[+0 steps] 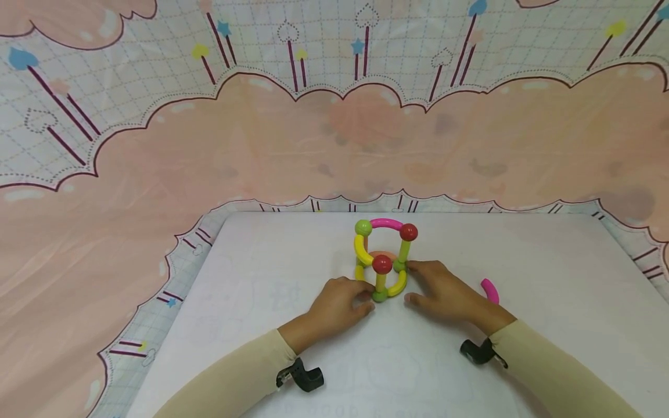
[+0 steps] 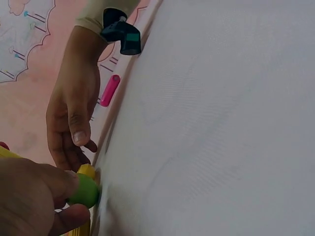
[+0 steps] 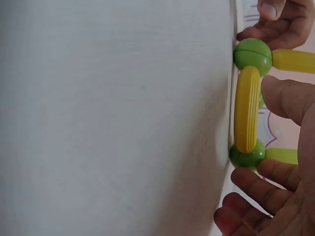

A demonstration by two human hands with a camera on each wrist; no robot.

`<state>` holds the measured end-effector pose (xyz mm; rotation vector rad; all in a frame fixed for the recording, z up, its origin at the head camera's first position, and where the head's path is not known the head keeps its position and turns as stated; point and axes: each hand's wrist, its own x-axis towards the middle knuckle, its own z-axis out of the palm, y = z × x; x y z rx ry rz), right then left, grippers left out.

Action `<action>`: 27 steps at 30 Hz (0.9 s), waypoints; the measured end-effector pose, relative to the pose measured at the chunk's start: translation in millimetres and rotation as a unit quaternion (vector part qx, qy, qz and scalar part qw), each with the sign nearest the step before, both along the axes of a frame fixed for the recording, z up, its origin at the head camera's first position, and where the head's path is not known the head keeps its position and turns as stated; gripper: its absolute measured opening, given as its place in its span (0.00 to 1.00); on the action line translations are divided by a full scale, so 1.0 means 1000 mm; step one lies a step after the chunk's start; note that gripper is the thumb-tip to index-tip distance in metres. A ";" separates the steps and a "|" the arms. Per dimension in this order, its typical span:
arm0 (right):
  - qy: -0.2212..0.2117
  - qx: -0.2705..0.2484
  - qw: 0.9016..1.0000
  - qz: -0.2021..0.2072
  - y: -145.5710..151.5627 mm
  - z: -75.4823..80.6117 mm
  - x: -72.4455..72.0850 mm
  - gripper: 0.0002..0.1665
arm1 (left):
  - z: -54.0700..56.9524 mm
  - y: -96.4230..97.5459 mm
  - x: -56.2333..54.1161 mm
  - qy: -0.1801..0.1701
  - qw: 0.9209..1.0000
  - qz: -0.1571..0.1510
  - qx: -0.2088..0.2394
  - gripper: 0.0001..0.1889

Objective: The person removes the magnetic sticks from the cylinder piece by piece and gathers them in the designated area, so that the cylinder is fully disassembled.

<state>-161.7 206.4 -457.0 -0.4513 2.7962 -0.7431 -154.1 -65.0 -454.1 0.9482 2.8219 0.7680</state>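
A toy frame of rods and balls stands upright on the white table, with red balls (image 1: 382,265) at two upper corners and green balls at its base. The fingertips of my left hand (image 1: 340,303) are right at the front lower green ball (image 2: 84,191), index finger against it and thumb beside it. My right hand (image 1: 444,291) spreads its fingers at the frame's right side. Its fingertips lie by the back right green ball (image 3: 247,155). Between the two balls runs a curved yellow rod (image 3: 247,109), with the right thumb next to it.
A loose curved pink rod (image 1: 489,291) lies on the table beyond my right wrist. The white table (image 1: 251,255) meets a patterned cloth (image 1: 292,145) at its back edge. Black wrist cameras (image 1: 302,376) sit on both sleeves.
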 end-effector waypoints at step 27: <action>0.053 -0.033 0.998 -0.027 -0.002 0.015 -0.004 0.36 | 0.007 0.001 -0.002 -0.082 0.989 0.002 0.122 0.16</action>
